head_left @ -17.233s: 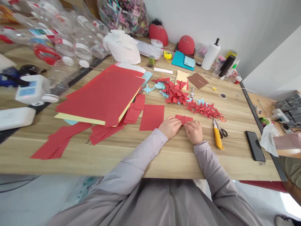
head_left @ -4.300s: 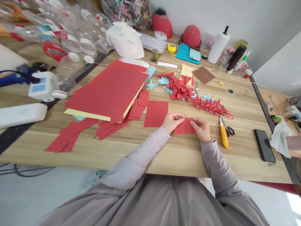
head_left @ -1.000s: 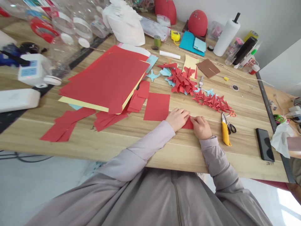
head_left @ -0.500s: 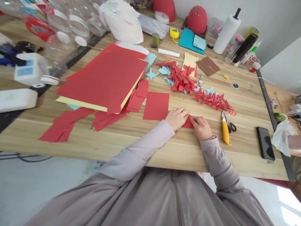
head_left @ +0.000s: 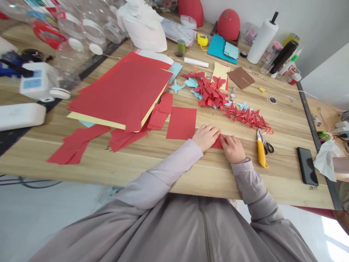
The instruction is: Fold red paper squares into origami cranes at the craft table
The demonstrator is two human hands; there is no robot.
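A small folded piece of red paper (head_left: 217, 143) lies on the wooden table, mostly covered by my hands. My left hand (head_left: 205, 137) rests over its left part, the fingers together and curved down onto it. At its right edge, my right hand (head_left: 233, 149) has the fingertips bent and pressed onto the paper. A flat red paper square (head_left: 181, 123) sits just left of my left hand. Beyond my hands are a pile of folded red paper stars (head_left: 211, 92) and a row of red folded pieces (head_left: 247, 115), with light blue ones among them.
To the right lie a yellow-handled cutter (head_left: 261, 153), black scissors (head_left: 269, 147) and a phone (head_left: 307, 166). Large red sheets (head_left: 122, 91) and red strips (head_left: 76, 143) cover the left side. Plastic bottles (head_left: 92, 31) and a white bottle (head_left: 263, 42) stand farther back.
The view has shifted very slightly. My right fingertips have shifted a little along the right edge of the folded red paper; my left hand stays in place.
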